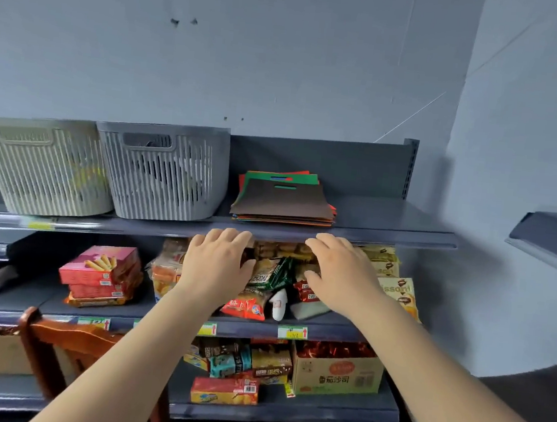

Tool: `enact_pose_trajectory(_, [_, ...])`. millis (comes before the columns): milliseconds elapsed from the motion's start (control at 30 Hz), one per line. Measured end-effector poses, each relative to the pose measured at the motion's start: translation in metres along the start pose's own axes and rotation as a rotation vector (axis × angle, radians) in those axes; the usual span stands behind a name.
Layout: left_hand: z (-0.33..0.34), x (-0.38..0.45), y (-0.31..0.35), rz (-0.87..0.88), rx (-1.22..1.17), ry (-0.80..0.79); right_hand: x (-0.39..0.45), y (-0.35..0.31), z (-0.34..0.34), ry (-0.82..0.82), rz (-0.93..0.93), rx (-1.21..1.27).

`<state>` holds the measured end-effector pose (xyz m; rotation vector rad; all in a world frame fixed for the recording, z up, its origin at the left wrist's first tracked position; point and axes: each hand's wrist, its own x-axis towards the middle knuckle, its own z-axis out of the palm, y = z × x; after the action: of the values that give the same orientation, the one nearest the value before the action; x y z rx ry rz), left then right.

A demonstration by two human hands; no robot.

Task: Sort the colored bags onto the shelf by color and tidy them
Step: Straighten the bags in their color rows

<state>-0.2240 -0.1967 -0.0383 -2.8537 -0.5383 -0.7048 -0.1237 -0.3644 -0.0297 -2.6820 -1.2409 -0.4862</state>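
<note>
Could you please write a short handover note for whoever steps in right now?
Left hand: open, holding nothing, raised just below the top shelf's front edge.
Right hand: open, empty, at the same height.
Stack of flat coloured fabric bags: lying on the top shelf, right of the grey slatted plastic basket; brown on top, with green, red, orange and blue edges mixed below.
Done: bags gathered in one pile.
Left: split the pile by colour and square up each stack.

Two baskets (103,168), snack packets (265,278)
</note>
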Motion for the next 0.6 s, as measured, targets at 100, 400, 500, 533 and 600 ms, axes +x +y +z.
enact_pose_trajectory(100, [0.025,0.036,-0.018,-0.019,-0.025,0.010,0.044,0.008,0.018,0.011,-0.004,0.002])
enact_pose_trajectory(400, [0.094,0.131,-0.067,0.010,-0.079,0.027,0.170,0.017,0.077,-0.006,-0.035,-0.015])
enact_pose_trajectory(500, [0.113,0.153,-0.077,0.024,-0.102,0.045,0.201,0.024,0.094,-0.019,-0.034,-0.023])
enact_pose_trajectory(533, [0.120,0.160,-0.080,0.033,-0.116,0.062,0.210,0.027,0.098,-0.025,-0.036,-0.022])
enact_pose_trajectory(600, [0.132,0.172,-0.086,0.025,-0.126,0.099,0.226,0.032,0.105,-0.042,-0.030,-0.008])
